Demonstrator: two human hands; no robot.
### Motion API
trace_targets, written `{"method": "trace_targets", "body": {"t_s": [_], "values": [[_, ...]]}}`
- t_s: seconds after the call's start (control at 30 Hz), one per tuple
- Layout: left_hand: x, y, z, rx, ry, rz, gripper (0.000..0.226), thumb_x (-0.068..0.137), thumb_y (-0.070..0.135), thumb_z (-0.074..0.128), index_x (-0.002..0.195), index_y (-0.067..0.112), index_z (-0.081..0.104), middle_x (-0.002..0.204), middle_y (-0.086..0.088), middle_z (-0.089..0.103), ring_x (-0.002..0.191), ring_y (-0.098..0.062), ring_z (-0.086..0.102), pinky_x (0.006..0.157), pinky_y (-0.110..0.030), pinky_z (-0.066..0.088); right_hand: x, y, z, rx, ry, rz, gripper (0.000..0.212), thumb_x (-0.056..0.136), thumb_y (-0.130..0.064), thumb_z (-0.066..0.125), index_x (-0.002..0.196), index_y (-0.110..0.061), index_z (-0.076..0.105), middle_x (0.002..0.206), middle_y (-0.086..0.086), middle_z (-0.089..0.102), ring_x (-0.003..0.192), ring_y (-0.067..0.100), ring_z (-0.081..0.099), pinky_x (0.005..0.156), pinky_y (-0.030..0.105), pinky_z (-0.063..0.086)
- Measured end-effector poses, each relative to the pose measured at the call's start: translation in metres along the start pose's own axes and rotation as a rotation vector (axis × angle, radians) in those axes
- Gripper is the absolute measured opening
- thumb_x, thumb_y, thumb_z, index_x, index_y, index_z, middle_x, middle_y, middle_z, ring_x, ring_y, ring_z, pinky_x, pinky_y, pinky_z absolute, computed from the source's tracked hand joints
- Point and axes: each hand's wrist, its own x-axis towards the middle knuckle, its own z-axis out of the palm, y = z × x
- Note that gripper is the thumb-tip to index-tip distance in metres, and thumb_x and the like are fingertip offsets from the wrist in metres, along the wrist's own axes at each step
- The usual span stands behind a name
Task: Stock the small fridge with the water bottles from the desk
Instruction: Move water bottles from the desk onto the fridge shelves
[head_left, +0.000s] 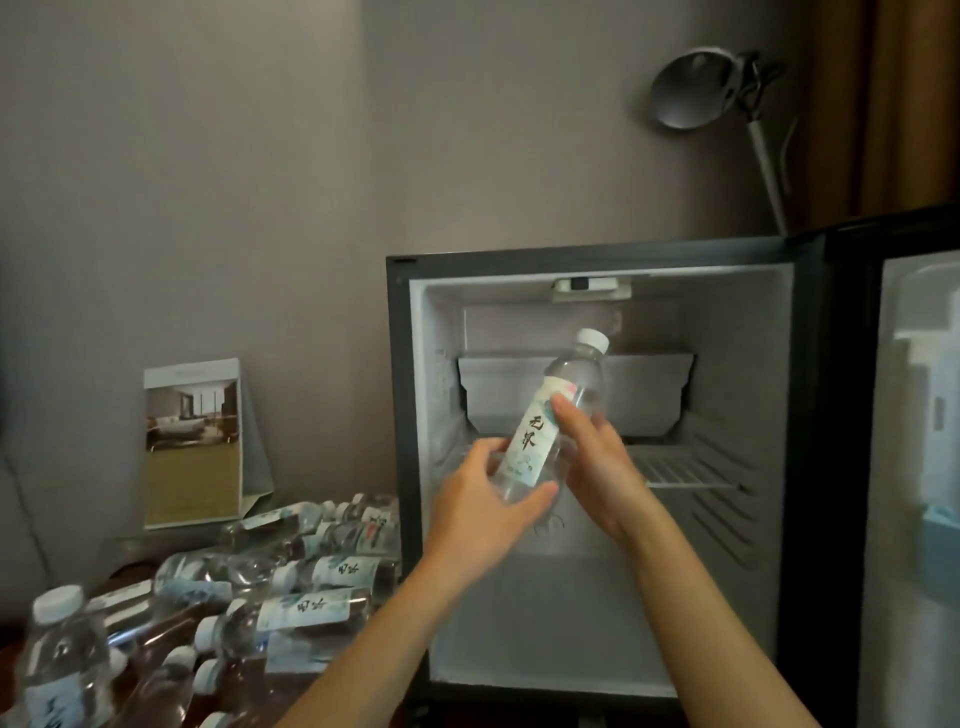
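Fridge (737, 364) stands open against a grey wall (260, 182), door (909, 467) swung right. Both forearms reach toward its mouth: my left hand (488, 504) cups the base of the bottle (550, 415), my right hand (592, 457) grips its label, cap tilted up-right. Spare bottles (311, 571) lie heaped on the desk (270, 691), left of the fridge.

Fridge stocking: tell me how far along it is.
Done: the fridge door stands open; no bottle clearly shows on the wire shelf or floor. In hand: one water bottle, gripped by left hand and right hand before the opening. Left: the whole heap of bottles beside the fridge.
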Motion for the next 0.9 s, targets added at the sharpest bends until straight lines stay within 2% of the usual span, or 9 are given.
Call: {"method": "trace_targets", "body": {"t_s": [0.03,0.1,0.2,0.3,0.4,0.5,0.6,0.67,0.9], "values": [[0.010,0.000,0.003,0.063,0.063,0.021,0.054,0.064,0.053,0.072,0.109,0.039,0.048,0.104,0.015,0.061,0.089,-0.001,0.060,0.075,-0.028,0.054,0.010,-0.002,0.001,-0.109,-0.001,0.018,0.048,0.075,-0.038,0.068,0.114,-0.017,0.051,0.099,0.006,0.069,0.089,0.020,0.069,0.076,0.035,0.057],[0.026,-0.001,0.011,0.180,0.156,0.045,0.063,0.065,0.056,0.071,0.118,0.032,0.045,0.110,0.010,0.061,0.094,-0.012,0.061,0.077,-0.037,0.054,0.025,-0.006,0.002,-0.306,-0.031,0.047,0.044,0.078,-0.038,0.071,0.113,-0.021,0.051,0.101,0.004,0.070,0.088,0.017,0.070,0.070,0.031,0.057],[0.051,-0.010,0.025,0.251,0.225,0.050,0.070,0.070,0.047,0.073,0.127,0.024,0.040,0.119,0.001,0.057,0.102,-0.020,0.058,0.077,-0.032,0.051,0.047,-0.004,0.000,-0.432,-0.061,0.085,0.040,0.077,-0.029,0.074,0.110,-0.019,0.053,0.097,0.004,0.071,0.083,0.015,0.071,0.064,0.029,0.056],[0.068,-0.022,0.036,0.313,0.230,-0.016,0.073,0.071,0.046,0.073,0.130,0.022,0.036,0.124,-0.002,0.052,0.107,-0.022,0.056,0.075,-0.031,0.047,0.064,0.004,-0.002,-0.491,-0.080,0.088,0.038,0.079,-0.020,0.072,0.112,-0.011,0.055,0.100,0.010,0.070,0.087,0.020,0.070,0.070,0.034,0.059],[0.079,-0.034,0.044,0.312,0.222,-0.035,0.073,0.073,0.045,0.072,0.129,0.019,0.035,0.125,-0.005,0.052,0.106,-0.026,0.057,0.072,-0.034,0.048,0.079,0.018,-0.003,-0.595,-0.082,0.039,0.037,0.080,-0.014,0.071,0.111,-0.005,0.053,0.104,0.017,0.067,0.090,0.021,0.067,0.072,0.031,0.057],[0.092,-0.041,0.048,0.329,0.194,-0.096,0.072,0.074,0.044,0.072,0.128,0.018,0.032,0.125,-0.005,0.050,0.107,-0.027,0.057,0.068,-0.031,0.042,0.095,0.029,0.000,-0.702,-0.056,0.035,0.050,0.078,-0.016,0.073,0.114,-0.011,0.040,0.109,0.010,0.061,0.093,0.017,0.062,0.074,0.025,0.054],[0.107,-0.045,0.049,0.315,0.173,-0.189,0.071,0.072,0.041,0.073,0.125,0.014,0.033,0.124,-0.008,0.050,0.108,-0.030,0.056,0.071,-0.035,0.042,0.110,0.038,0.000,-0.820,-0.082,0.029,0.064,0.078,-0.022,0.073,0.125,-0.010,0.032,0.114,0.006,0.057,0.104,0.021,0.058,0.089,0.035,0.050],[0.115,-0.047,0.050,0.308,0.164,-0.215,0.073,0.073,0.039,0.073,0.126,0.011,0.032,0.124,-0.010,0.051,0.108,-0.031,0.056,0.074,-0.036,0.042,0.118,0.041,-0.001,-0.826,-0.092,0.029,0.066,0.078,-0.024,0.074,0.126,-0.010,0.032,0.117,0.008,0.057,0.106,0.023,0.057,0.092,0.040,0.049],[0.127,-0.054,0.057,0.344,0.192,-0.219,0.063,0.078,0.028,0.070,0.124,0.011,0.030,0.122,-0.012,0.053,0.106,-0.032,0.057,0.085,-0.045,0.050,0.130,0.056,-0.007,-0.866,-0.033,-0.023,0.067,0.076,-0.026,0.074,0.131,-0.017,0.035,0.120,0.007,0.059,0.109,0.025,0.058,0.092,0.042,0.049]]}}
